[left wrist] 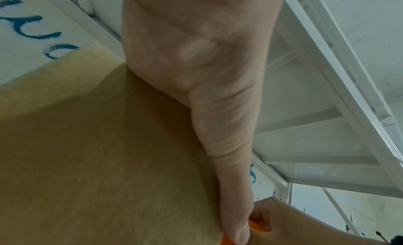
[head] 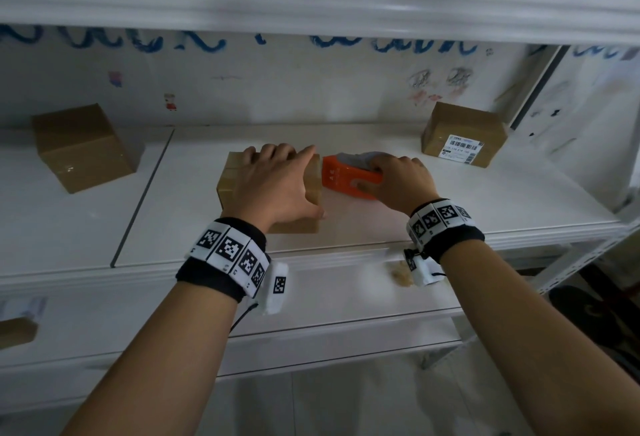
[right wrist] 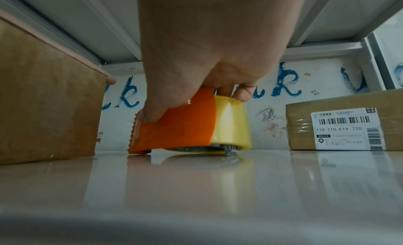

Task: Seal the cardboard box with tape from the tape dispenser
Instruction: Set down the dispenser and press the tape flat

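Far left on the white shelf [head: 450, 214]: plain brown box [head: 83, 146], standing alone, well apart from the rest. Centre: cardboard box [head: 242, 179], flaps down, resting on the shelf board. Pressed flat on its top by the left hand [head: 273, 186]: fingers straight and spread to the far edge, thumb down the near right side, nothing clasped in that grip. Just right of the box, touching or nearly touching its right face in the head view: orange tape dispenser [right wrist: 174, 128], toothed cutting edge turned toward the box, base on the shelf in the right wrist view. Loaded with a yellowish clear tape roll [right wrist: 233, 124] on its right side. Wrapped from above by the right hand [right wrist: 207, 59]: grip closed round the dispenser, thumb on the orange shell, fingertips over the roll. Far right, near the back wall: labelled parcel [head: 464, 134] with a barcode sticker. Behind everything: white wall with blue scrawled letters [right wrist: 281, 84]
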A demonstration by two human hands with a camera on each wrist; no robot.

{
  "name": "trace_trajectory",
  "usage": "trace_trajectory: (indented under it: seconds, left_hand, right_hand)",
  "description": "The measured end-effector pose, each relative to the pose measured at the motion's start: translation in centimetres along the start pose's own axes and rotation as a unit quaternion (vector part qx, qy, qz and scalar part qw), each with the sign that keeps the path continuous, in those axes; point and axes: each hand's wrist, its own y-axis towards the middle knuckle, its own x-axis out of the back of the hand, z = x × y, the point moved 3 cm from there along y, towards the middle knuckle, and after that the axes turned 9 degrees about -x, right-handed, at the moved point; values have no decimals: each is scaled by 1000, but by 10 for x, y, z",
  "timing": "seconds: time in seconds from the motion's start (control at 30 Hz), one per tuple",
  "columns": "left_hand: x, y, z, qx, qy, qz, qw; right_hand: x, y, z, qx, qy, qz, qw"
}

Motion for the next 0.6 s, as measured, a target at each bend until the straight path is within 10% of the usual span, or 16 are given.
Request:
trace_trajectory:
  seconds: [0.37,0.6]
  left_hand:
    - [2,2,-3,19,-13,15,1000]
    - [10,0,-4,50,-22,30,998]
  right_hand:
    - [27,1,30,39,139,-119,982]
    - [14,-23,111,68,358,-20,931]
